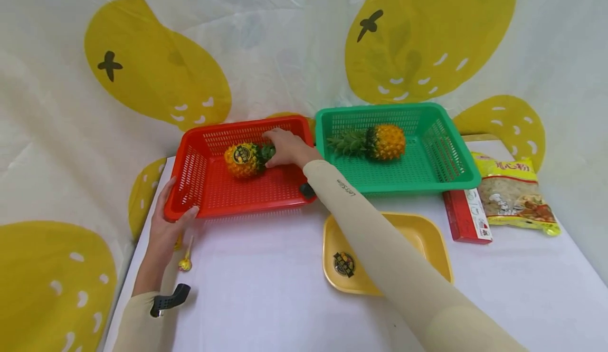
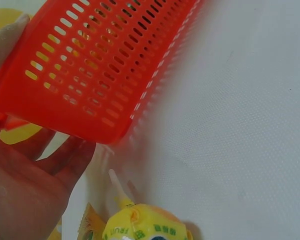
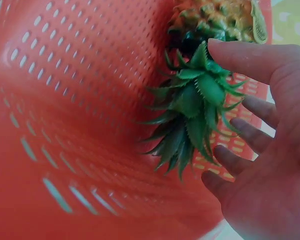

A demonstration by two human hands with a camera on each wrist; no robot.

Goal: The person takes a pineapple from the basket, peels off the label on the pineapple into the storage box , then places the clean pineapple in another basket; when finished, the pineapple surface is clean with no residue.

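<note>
The red basket (image 1: 266,188) stands at the back left, with a small toy-like pineapple (image 1: 241,169) lying in it. My left hand (image 1: 166,219) grips the basket's near left corner, thumb at the rim and fingers under it. Reaching into the basket, my right hand (image 1: 288,148) is beside the pineapple's green crown (image 3: 185,110). Its fingers are spread and fairly straight; the thumb tip lies close to where crown and fruit meet, and I cannot tell whether it touches. A round label (image 1: 241,154) shows on the fruit.
A green basket (image 1: 418,175) holding another pineapple (image 1: 390,142) stands at right. Nearer lies a yellow tray (image 1: 353,287), partly covered by my right arm. Farther right are a red and white box (image 1: 467,217) and a yellow food bag (image 1: 515,191). A lollipop (image 1: 186,264) lies by my left wrist.
</note>
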